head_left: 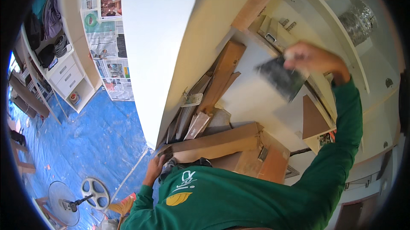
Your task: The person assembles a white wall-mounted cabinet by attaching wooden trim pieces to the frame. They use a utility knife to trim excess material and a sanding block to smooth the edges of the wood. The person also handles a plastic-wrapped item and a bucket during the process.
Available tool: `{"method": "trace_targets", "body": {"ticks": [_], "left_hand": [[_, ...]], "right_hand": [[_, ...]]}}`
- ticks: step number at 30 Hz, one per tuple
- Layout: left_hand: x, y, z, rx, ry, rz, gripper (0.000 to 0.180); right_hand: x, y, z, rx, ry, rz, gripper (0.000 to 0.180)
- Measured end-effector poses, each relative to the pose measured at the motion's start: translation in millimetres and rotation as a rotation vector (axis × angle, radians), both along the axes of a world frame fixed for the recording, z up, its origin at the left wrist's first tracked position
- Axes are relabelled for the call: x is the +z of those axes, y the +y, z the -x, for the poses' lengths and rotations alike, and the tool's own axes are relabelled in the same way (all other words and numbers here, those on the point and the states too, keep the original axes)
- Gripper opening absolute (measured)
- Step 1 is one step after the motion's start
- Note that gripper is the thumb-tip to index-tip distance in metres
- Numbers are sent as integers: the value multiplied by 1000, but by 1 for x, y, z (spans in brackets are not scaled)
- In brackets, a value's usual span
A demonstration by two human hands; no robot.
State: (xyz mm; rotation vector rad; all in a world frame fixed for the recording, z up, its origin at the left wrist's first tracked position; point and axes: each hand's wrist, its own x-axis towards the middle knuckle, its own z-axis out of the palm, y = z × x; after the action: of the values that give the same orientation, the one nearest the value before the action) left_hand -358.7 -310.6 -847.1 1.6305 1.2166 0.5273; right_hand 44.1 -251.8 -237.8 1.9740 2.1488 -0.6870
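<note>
My right hand point(314, 57) is raised at the upper right in a green sleeve and grips the handle of a wide dark flat blade point(282, 78). The blade is blurred and lies against a pale grey panel point(252, 95). My left hand point(153, 169) is low at the left, next to the lower corner of a tall white cabinet side point(158, 37). Its fingers close on a small grey flat tool point(164, 151), whose shape is hard to make out. My green shirt point(230, 200) fills the bottom of the view.
Wooden planks point(224, 72) and brown cardboard boxes point(239, 148) lie stacked between my hands. Far below, a blue tarp point(98, 127) covers the floor, with a standing fan point(64, 202) on it. White shelves with drawers point(68, 76) stand at the left; a foil duct point(358, 18) is at the upper right.
</note>
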Motion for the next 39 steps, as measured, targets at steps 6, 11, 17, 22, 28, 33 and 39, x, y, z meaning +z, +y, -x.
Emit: {"method": "trace_targets", "body": {"ticks": [6, 11, 17, 22, 28, 33, 39], "left_hand": [[277, 38, -69, -320, -835, -240, 40], [327, 71, -89, -860, -488, -338, 30], [274, 60, -105, -364, -856, -297, 37], [243, 40, -85, -251, -696, -135, 43], [153, 24, -76, -42, -616, -114, 53], [165, 33, -55, -45, -467, -77, 56], [149, 46, -45, -50, -518, -200, 48]], "right_hand": [[-87, -51, 85, 541, -113, -1, 22], [-103, -43, 107, 547, -91, -25, 23], [-32, 46, 37, 114, -144, -429, 50], [-27, 93, -40, -212, -456, -277, 106], [-6, 106, 11, -45, -558, 140, 103], [5, 122, -8, -113, -382, 2, 100], [-45, 162, -64, -233, -430, 12, 111]]}}
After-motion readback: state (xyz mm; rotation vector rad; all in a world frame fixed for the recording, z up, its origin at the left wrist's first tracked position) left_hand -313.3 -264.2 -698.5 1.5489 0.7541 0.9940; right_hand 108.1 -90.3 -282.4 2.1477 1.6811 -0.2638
